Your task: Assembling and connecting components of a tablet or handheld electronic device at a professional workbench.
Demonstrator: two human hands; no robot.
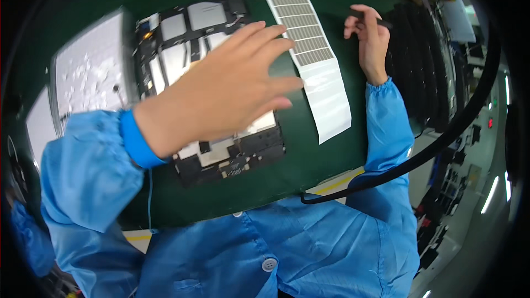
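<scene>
From my remote view, the left hand (221,91) sits at the centre of the frame, fingers spread flat and extended toward the upper right. Its grip is fully open and holds nothing; the palm hovers over or rests on the opened flat electronic device with black frame and silver-grey panels (215,149), which lies on the dark green bench (309,154) at centre left. I cannot tell whether the palm actually touches the panels. In my judgement the flat hand is placed to steady the device.

The right hand (371,41) is in the upper right of the frame, fingers curled around a thin black stick-like tool (381,22). This grip is closed on the tool, whose tip is hidden.

Between the two hands, a long white backing strip carrying rows of small grey rectangular pads (303,38) runs from the top centre down toward the centre right; its lower part is bare. It lies just beside both hands, presumably for easy reach.

A pale grey flat tray (88,74) lies at the upper left, beside the device. Blue sleeves (83,171) cover both forearms.
</scene>
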